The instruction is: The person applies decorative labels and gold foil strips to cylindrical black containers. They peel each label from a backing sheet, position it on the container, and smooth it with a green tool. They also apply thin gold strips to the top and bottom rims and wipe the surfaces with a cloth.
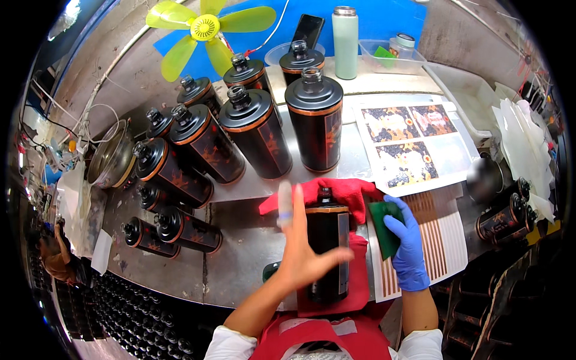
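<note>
A black bottle [329, 273] with a copper-coloured band lies on a red cloth [358, 252] in front of me, its neck pointing away. Over its left side, my bare left hand [303, 258] is open with fingers and thumb spread. One finger wears a pale cover. The thumb crosses above the bottle; whether it touches I cannot tell. Right of the bottle, my right hand [410, 252] in a blue glove grips a flat green scraper [381, 231]. Below that hand is a white sheet with brown stripes [429, 231].
Several decorated black bottles [258, 141] stand at the left and back. A printed decal sheet [414, 144] lies right of them. Behind are a yellow-green fan [204, 28], a pale green flask [345, 45], a phone [307, 31] and a clear tray [465, 99]. A metal bowl [112, 157] sits far left.
</note>
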A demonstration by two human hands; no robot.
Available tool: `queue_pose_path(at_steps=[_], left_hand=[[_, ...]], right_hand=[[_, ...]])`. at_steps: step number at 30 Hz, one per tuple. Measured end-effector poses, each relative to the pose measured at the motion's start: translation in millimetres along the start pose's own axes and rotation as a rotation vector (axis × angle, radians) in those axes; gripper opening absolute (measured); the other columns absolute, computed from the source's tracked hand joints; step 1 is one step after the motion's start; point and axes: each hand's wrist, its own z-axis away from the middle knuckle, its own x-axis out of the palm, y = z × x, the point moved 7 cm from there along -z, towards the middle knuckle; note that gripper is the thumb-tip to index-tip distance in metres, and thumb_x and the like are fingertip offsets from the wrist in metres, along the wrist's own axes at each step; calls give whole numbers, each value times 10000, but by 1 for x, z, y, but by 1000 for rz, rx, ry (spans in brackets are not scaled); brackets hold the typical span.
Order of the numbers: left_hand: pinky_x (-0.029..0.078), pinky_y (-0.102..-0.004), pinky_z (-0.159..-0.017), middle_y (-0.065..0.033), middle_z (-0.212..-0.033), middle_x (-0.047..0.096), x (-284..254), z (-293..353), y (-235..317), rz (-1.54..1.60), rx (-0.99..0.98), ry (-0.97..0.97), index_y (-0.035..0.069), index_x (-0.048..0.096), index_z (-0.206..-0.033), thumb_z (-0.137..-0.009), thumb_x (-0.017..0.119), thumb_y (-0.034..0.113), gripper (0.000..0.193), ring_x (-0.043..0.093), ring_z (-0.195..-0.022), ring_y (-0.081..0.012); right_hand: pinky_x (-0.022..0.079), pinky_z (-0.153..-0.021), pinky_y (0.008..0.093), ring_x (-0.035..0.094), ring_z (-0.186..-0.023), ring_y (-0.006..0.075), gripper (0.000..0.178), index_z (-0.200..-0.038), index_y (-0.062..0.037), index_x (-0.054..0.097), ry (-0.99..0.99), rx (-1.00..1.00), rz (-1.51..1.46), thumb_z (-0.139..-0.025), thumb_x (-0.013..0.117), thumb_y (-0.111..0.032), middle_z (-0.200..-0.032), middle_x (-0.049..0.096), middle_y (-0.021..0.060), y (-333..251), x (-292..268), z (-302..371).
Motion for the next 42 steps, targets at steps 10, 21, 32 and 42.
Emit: queue_pose_path(at_steps=[10,21,32,42], left_hand=[[198,-616,-1002,-392,-1368,173,36,83,20,-459,276,-210,-107,81,-1388,-606,803,420,1188,200,-1263,-574],[210,-545,-1040,-327,-1386,247,10,94,-10,-221,143,-253,-87,38,-1393,-649,774,479,1190,266,-1277,-494],[322,-390,-1012,-350,-1325,331,31,109,-34,-66,149,-317,-65,-133,-1389,-661,810,305,1247,401,-1188,-471],[189,-602,-1023,-308,-1323,386,43,100,40,-782,530,-295,28,457,-1298,-732,723,382,718,364,-1249,-451]], right_hand=[[490,-773,307,631,-864,220,308,-1150,-54,512,-45,-469,642,-848,571,-73,-975,624,152,-15,76,0],[458,-859,278,560,-961,157,349,-1184,-36,480,69,-356,233,-847,570,-25,-1056,572,75,26,22,-14],[466,-804,247,556,-926,114,306,-1154,-38,511,-1,-250,235,-854,568,-38,-1031,579,53,26,27,-18],[480,-808,329,623,-925,272,338,-1184,-55,501,-35,-509,682,-854,566,-80,-990,613,175,-23,81,5]])
